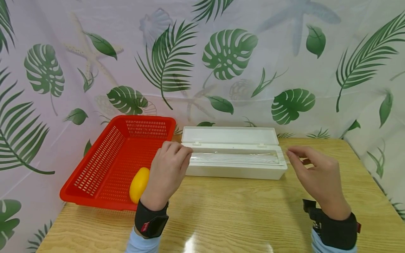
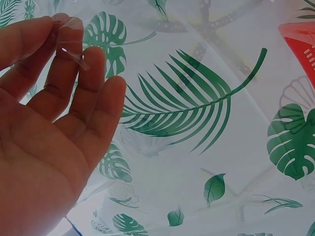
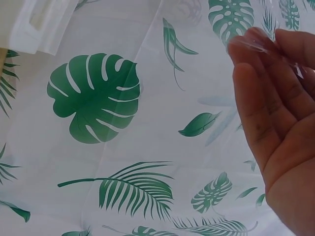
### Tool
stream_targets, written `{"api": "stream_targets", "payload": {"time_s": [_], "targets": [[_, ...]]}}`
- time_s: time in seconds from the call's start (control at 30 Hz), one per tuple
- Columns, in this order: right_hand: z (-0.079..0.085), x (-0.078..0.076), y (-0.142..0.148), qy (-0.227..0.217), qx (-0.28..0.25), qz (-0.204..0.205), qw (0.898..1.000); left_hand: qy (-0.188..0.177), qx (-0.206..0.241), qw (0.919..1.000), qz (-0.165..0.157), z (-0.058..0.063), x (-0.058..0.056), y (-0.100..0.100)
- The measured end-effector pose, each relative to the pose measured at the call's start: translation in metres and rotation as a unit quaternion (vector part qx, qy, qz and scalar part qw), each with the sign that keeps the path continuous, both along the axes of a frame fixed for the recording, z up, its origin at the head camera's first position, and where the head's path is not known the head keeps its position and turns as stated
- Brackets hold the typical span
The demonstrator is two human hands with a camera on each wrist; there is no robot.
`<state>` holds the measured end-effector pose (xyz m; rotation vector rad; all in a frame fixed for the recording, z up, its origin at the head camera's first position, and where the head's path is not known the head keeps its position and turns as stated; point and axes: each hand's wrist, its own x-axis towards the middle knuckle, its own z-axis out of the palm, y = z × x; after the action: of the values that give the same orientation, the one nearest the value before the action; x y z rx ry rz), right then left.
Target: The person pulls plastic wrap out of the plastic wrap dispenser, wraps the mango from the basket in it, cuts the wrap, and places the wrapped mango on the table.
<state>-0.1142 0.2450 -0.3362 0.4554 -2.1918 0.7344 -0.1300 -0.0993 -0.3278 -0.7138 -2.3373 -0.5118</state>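
Observation:
A sheet of clear cling film point(image 1: 234, 157) stretches across the top of a long white dispenser box point(image 1: 235, 172), whose lid point(image 1: 229, 135) stands raised at the back. At the film's left end, my left hand point(image 1: 167, 172) pinches a corner between thumb and fingers. My right hand point(image 1: 319, 174) pinches the opposite end, just beyond the box's right side. In the left wrist view, a crumpled bit of film point(image 2: 69, 37) shows at the fingertips. The right wrist view also has shiny film point(image 3: 261, 46) between thumb and fingers.
A red plastic basket point(image 1: 115, 140) stands at the left, with a smooth yellow fruit point(image 1: 137, 184) in its near right corner, partly hidden by my left wrist. Everything rests on a wooden table point(image 1: 240, 211). A leaf-patterned curtain point(image 1: 196, 66) hangs close behind.

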Motion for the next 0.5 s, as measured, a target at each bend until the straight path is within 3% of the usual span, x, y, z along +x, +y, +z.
{"api": "stream_targets", "payload": {"time_s": [0.5], "targets": [[0.0024,0.003,0.0017,-0.008,0.004,0.002,1.0,0.001,0.003,1.0,0.0,0.0022,0.0032,-0.0001]]}}
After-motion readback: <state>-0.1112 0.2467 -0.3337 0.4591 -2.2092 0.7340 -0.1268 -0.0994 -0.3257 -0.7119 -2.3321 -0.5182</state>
